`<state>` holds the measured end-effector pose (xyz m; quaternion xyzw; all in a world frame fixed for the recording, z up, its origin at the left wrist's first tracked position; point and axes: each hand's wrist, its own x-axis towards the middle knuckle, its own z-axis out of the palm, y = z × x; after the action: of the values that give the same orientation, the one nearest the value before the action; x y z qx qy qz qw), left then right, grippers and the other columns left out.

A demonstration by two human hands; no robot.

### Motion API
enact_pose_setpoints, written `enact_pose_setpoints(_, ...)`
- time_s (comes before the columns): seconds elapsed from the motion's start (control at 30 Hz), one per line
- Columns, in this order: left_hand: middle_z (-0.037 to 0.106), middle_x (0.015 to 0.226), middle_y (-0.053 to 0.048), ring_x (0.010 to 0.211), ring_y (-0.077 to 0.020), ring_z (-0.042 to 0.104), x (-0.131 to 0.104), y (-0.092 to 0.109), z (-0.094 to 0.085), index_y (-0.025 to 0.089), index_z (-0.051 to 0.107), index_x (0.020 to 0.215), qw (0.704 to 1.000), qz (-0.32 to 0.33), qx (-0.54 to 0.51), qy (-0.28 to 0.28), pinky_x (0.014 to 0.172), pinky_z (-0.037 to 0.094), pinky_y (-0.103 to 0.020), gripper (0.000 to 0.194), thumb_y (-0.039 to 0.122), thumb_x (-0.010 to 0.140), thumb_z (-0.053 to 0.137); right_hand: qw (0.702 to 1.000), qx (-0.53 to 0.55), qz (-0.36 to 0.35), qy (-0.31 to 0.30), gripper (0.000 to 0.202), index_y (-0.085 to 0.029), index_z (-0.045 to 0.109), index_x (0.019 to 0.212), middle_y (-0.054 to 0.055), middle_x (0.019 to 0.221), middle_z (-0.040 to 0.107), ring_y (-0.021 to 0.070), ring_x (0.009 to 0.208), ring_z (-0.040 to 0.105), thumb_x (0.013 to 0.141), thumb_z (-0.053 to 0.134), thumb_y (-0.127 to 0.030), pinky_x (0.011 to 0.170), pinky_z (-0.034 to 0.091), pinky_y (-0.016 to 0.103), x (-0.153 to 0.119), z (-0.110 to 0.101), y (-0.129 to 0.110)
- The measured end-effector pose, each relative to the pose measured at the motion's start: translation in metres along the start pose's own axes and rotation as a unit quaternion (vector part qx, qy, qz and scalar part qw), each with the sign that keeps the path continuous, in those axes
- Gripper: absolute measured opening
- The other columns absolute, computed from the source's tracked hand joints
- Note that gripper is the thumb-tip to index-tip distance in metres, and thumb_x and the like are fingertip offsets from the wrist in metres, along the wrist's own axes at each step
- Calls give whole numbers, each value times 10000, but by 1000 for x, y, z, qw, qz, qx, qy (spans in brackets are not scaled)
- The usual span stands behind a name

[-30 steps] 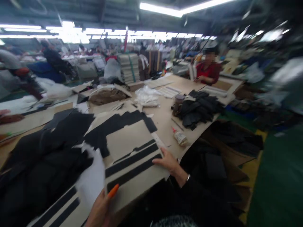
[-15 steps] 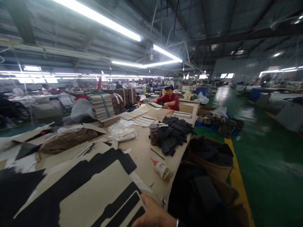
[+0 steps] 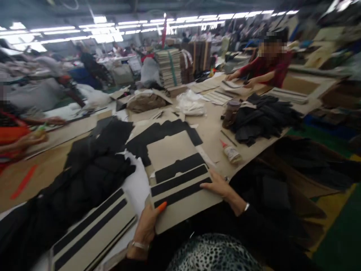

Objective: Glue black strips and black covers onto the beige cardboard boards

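the striped board (image 3: 183,216) in front of the wearer looks light, stiff and smooth, best held by opposite edges, where left (image 3: 146,222) and right (image 3: 222,185) hands clamp it, thumbs on top.

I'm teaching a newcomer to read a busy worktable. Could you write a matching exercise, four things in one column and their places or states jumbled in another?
1. Left hand
2. Right hand
3. Bottle
4. Jar

A. Against the pile of black strips
B. Orange covering on its thumb
C. At the striped board's right edge
D. Lying down, red tip

Pairs: 1-B; 2-C; 3-D; 4-A
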<state>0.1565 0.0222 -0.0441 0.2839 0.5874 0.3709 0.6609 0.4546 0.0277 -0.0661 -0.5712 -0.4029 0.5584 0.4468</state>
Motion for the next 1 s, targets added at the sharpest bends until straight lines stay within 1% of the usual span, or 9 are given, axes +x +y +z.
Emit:
enact_pose_setpoints(0.07, 791, 996, -121, 915, -312, 752, -10, -11, -13, 158, 715, 1099, 1000, -30, -7, -4, 824, 620, -415, 567, 325, 600, 927, 999, -25, 3, -25, 582, -219, 625, 1172, 45, 1059, 751, 300, 1025, 695, 647, 827, -367, 935, 541, 439, -3, -7, 7)
enact_pose_setpoints(0.17, 794, 1012, -135, 886, -297, 761, -5, -8, -13, 148, 706, 1122, 999, -30, -17, -14, 810, 619, -397, 565, 330, 625, 904, 998, -54, -5, -39, 548, -220, 621, 1192, 57, 1092, 752, 293, 1029, 703, 704, 799, -394, 925, 555, 431, 2, -12, 12)
enact_pose_setpoints(0.27, 794, 994, -137, 776, -271, 756, 17, 8, -3, 143, 691, 1116, 1000, 16, -17, 3, 738, 621, -397, 575, 296, 602, 899, 994, -103, -43, 5, 560, -236, 623, 1216, 57, 1113, 752, 286, 1037, 705, 709, 801, -392, 929, 560, 433, 25, -12, 8)
enact_pose_setpoints(0.37, 794, 954, -125, 769, -250, 748, 44, 21, 5, 137, 695, 1037, 995, 89, 0, 42, 718, 612, -369, 514, 258, 578, 891, 982, -156, -92, 61, 576, -231, 617, 1236, 69, 1102, 753, 283, 1014, 711, 704, 799, -359, 925, 562, 448, 56, -10, 3)
enact_pose_setpoints(0.43, 793, 922, -101, 789, -235, 746, 59, 23, 8, 150, 694, 1005, 992, 115, 3, 61, 729, 605, -347, 493, 237, 562, 891, 974, -179, -115, 79, 586, -223, 611, 1244, 80, 1113, 750, 284, 1012, 712, 701, 798, -337, 932, 558, 459, 74, -10, 4)
enact_pose_setpoints(0.53, 791, 894, -84, 779, -229, 742, 71, 20, 9, 159, 697, 988, 990, 123, 12, 67, 725, 600, -346, 483, 230, 551, 889, 969, -196, -122, 90, 637, -238, 598, 1288, 78, 1168, 739, 281, 1045, 705, 695, 810, -330, 964, 545, 467, 87, -12, 10)
enact_pose_setpoints(0.73, 793, 955, -102, 847, -240, 743, 74, 15, 7, 145, 720, 1005, 988, 139, 40, 55, 769, 595, -345, 460, 215, 566, 837, 949, -254, -129, 135, 769, -204, 551, 1422, 119, 1197, 729, 303, 1084, 693, 716, 806, -371, 961, 540, 449, 87, -19, 20)
enact_pose_setpoints(0.9, 787, 909, -82, 814, -231, 733, 78, 12, 2, 158, 723, 1073, 979, 164, 86, 82, 720, 582, -323, 473, 191, 605, 783, 940, -290, -123, 132, 801, -181, 525, 1461, 98, 1057, 738, 271, 859, 704, 736, 779, -408, 832, 556, 420, 85, -22, 22)
enact_pose_setpoints(1.0, 778, 859, -60, 784, -220, 721, 81, 9, -3, 173, 735, 1062, 972, 176, 124, 96, 687, 563, -301, 440, 173, 623, 769, 943, -282, -126, 124, 788, -204, 510, 1471, 77, 1044, 734, 255, 815, 699, 754, 758, -416, 803, 554, 412, 82, -21, 23)
